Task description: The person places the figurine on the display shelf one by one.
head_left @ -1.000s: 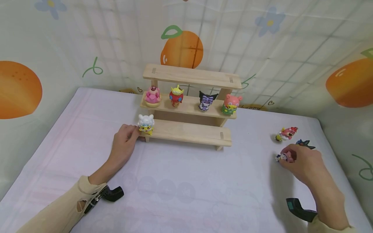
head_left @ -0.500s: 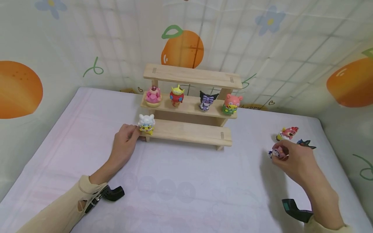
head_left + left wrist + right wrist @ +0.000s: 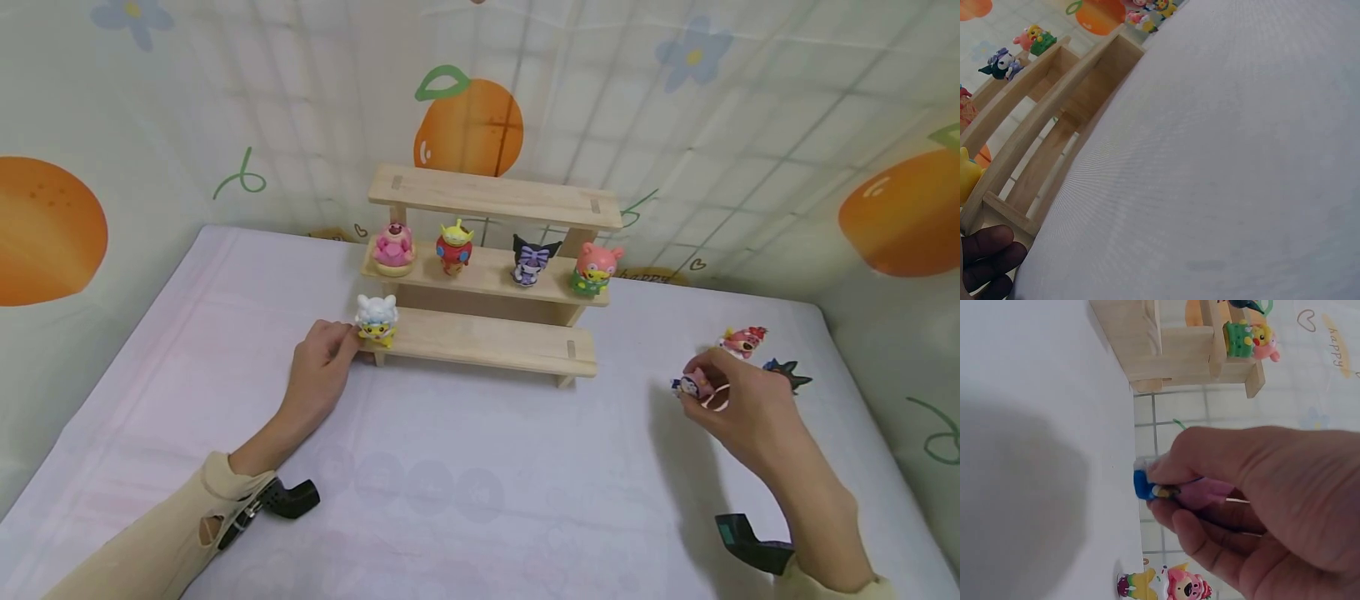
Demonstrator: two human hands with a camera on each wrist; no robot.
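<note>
My right hand (image 3: 703,392) pinches a small pink and blue figure (image 3: 686,385) just above the white table, to the right of the wooden three-step shelf (image 3: 487,340). The right wrist view shows the figure (image 3: 1147,487) held at the fingertips (image 3: 1169,519). My left hand (image 3: 324,354) rests on the table with its fingertips against the left end of the lowest step. Beside it a white-haired yellow figure (image 3: 377,319) stands on that step. In the left wrist view only the fingertips (image 3: 988,259) show, next to the shelf's foot.
Several figures stand on the middle step: a pink one (image 3: 393,247), a red alien (image 3: 454,246), a black and purple one (image 3: 534,258) and a pink and green one (image 3: 596,268). A red-pink figure (image 3: 742,340) and a dark one (image 3: 787,372) lie behind my right hand.
My right hand has risen off the table with the pink and blue figure and moved left towards the shelf. The left hand has not moved.
</note>
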